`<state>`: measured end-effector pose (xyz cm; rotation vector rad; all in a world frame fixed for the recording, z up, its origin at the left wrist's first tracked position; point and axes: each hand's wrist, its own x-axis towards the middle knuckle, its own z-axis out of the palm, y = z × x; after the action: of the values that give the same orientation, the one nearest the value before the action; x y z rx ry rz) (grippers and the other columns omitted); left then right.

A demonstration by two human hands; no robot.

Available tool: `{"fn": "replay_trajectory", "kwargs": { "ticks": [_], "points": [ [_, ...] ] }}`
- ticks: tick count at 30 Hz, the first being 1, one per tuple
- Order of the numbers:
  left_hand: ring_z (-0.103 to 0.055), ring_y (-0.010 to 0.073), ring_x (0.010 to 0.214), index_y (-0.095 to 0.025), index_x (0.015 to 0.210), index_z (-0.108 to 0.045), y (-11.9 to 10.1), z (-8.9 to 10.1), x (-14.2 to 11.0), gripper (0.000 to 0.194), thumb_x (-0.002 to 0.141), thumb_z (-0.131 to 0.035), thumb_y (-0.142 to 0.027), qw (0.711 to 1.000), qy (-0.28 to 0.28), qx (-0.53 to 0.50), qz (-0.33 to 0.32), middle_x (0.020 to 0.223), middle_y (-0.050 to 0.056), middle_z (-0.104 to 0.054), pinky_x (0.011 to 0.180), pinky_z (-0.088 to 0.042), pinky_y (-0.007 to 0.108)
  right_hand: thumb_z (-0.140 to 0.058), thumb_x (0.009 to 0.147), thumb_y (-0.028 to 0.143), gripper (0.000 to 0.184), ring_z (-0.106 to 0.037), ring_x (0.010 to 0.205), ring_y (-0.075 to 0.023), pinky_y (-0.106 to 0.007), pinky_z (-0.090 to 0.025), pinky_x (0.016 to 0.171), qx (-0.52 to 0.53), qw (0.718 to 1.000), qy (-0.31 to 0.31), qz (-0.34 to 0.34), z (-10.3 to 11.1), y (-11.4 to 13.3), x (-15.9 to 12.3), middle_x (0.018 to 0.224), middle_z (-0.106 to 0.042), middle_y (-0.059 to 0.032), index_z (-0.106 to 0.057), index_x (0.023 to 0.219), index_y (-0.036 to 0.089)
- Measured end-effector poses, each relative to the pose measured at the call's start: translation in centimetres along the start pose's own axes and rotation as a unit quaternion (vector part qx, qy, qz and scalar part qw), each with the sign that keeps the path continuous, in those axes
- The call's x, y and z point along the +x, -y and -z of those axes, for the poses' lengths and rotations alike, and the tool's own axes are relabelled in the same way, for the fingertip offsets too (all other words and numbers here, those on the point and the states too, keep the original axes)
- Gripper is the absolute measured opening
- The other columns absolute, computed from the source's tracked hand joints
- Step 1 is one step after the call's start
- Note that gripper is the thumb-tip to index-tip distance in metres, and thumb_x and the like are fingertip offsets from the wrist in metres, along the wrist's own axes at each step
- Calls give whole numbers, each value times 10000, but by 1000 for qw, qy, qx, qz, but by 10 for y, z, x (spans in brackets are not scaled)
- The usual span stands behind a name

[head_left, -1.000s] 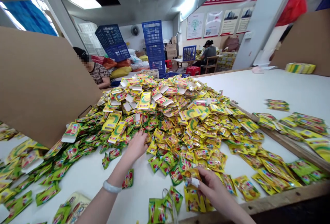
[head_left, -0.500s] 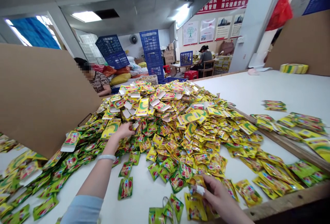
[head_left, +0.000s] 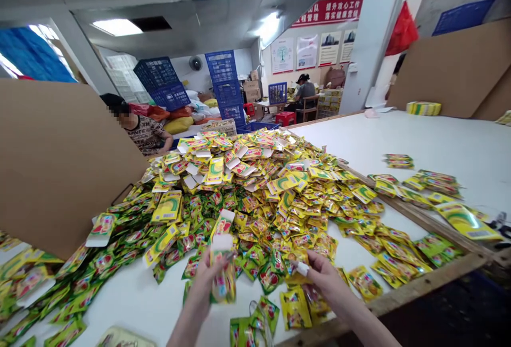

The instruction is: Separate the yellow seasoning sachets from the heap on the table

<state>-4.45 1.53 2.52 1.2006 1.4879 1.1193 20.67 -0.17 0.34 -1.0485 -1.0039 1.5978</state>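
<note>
A: Biggest first. You're working over the white table (head_left: 339, 139), cardboard panel (head_left: 64, 160) standing on your L, a big pile (head_left: 255, 182) of sachets + cartons spreading out ahead.

B: What's changing w/ your hands?

A: Your L hand (head_left: 204, 280) isn't reaching into the pile anymore; it's hanging over the near tabletop, closer to your R hand (head_left: 325, 278), which is staying put.

B: Fingers?

A: L fingers are gripping a small carton (head_left: 224, 287), white end pointing pile-ward; blur's hiding the exact hold. R thumb + fingers are pinching a yellow sachet (head_left: 294, 257); can't tell if you're holding more behind it.

B: Meaning, work-wise?

A: You're now occupying both hands, so the L isn't free for picking. Carton + sachet are sitting near each other, apart. Green sachets (head_left: 269, 310) are lying between, loose yellow sachets (head_left: 295, 310) just below your R.

B: Smallest?

A: You're wearing a white wrap (head_left: 302, 269), R thumb by the look.
</note>
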Motion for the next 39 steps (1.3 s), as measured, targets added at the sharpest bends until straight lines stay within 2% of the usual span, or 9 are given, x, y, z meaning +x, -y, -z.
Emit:
{"fn": "replay_trajectory", "kwargs": {
  "ticks": [2, 6, 11, 14, 21, 26, 34, 37, 39],
  "points": [
    [-677, 284, 778, -109, 891, -623, 13, -17, -29, 455, 646, -605, -492, 990, 38, -117, 70, 843, 146, -718, 681, -527, 396, -712, 652, 438, 331, -402, 330, -29, -141, -317, 302, 37, 999, 0, 19, -12, 11, 0, 557, -533, 69, -549, 761, 172],
    [-667, 315, 824, -117, 825, -665, 29, -39, -70, 429, 513, -774, -390, 894, 130, -378, 204, 772, 124, -719, 747, -501, 404, -726, 638, 423, 340, -382, 334, -22, -145, -291, 300, 55, 996, 23, 61, -46, 32, -6, 612, -539, 64, -543, 790, 180],
    [-651, 255, 712, -151, 951, -619, 18, -41, -87, 547, 496, -805, -393, 951, 156, -261, 59, 772, 69, -692, 688, -504, 373, -681, 696, 250, 160, -435, 491, -62, -169, -364, 442, -78, 981, 98, 149, -77, 41, -23, 629, -515, 51, -555, 764, 179],
    [-613, 279, 953, -177, 1146, -499, 10, -40, -88, 645, 576, -760, -329, 966, 159, -201, -16, 1015, 99, -666, 835, -474, 367, -577, 711, 77, 132, -523, 724, -119, -222, -429, 667, -239, 926, 154, 248, -77, 45, -35, 758, -556, 11, -609, 787, 181],
    [-616, 231, 927, -195, 1389, 16, 12, -51, -85, 1037, 603, -657, -128, 949, 269, -165, 3, 1110, 117, -619, 801, -462, 327, -441, 677, -4, 422, -536, 909, -156, -254, -411, 814, -465, 811, 291, 203, -57, 71, -51, 988, -565, -39, -627, 991, 208],
    [-576, 118, 627, -170, 1357, 207, 15, -57, -63, 1153, 627, -686, -184, 935, 328, -135, 29, 795, 7, -638, 621, -421, 229, -433, 644, -7, 355, -547, 752, -146, -236, -428, 681, -452, 859, 134, 198, -35, 65, -45, 819, -585, -25, -617, 877, 189],
    [-391, 275, 1246, -180, 1410, 47, 14, -94, -30, 1158, 572, -725, -387, 926, 376, -16, -19, 1205, 105, -558, 1033, -255, 390, -435, 850, 269, 256, -619, 745, -159, -236, -465, 663, -348, 882, 226, 225, -1, 20, -23, 792, -666, -75, -668, 811, 170],
    [-437, 293, 1205, -192, 1410, -46, 5, -98, -22, 1135, 547, -755, -393, 927, 375, 22, -19, 1218, 112, -550, 1008, -300, 398, -442, 842, 305, 264, -616, 670, -170, -248, -467, 599, -376, 881, 144, 250, 34, 24, -14, 704, -660, -61, -656, 734, 194],
    [-463, 287, 1172, -213, 1373, -209, 0, -89, -15, 904, 639, -687, -436, 955, 286, 64, -37, 1231, 115, -529, 990, -324, 406, -448, 830, 330, 226, -616, 710, -204, -297, -474, 624, -429, 865, -11, 262, 72, 48, -9, 789, -669, -77, -644, 825, 218]
  ]
}}
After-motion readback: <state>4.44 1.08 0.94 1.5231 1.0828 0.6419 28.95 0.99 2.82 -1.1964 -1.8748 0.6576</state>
